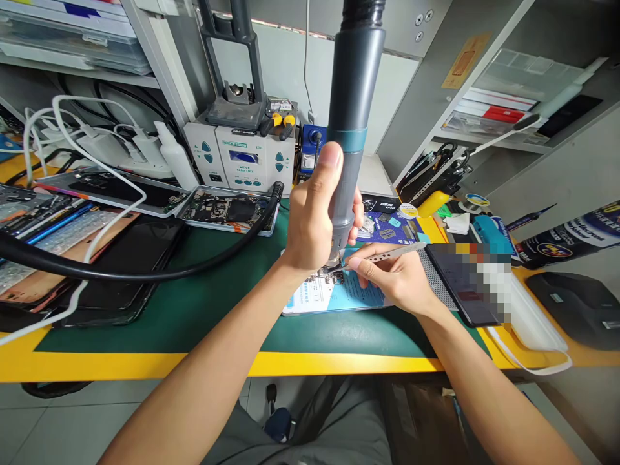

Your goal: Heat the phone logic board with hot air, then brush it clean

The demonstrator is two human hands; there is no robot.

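Observation:
My left hand (312, 216) is wrapped round the dark grey handle of a hot air gun (356, 84), held upright with its metal nozzle pointing down. Under the nozzle lies a small circuit board (325, 279), mostly hidden by the nozzle and my fingers. It rests on a blue and white printed pad (310, 298). My right hand (394, 278) pinches a pair of metal tweezers (390, 254), their tips reaching left to the board beside the nozzle. Whether the tips touch a part cannot be made out.
Behind stands a white hot air station (254, 158). A thick black hose (203, 268) curves across the green mat (227, 290). Dark phones (130, 265) and an opened phone (227, 206) lie left. At right are a phone (460, 284) and a black can (571, 239).

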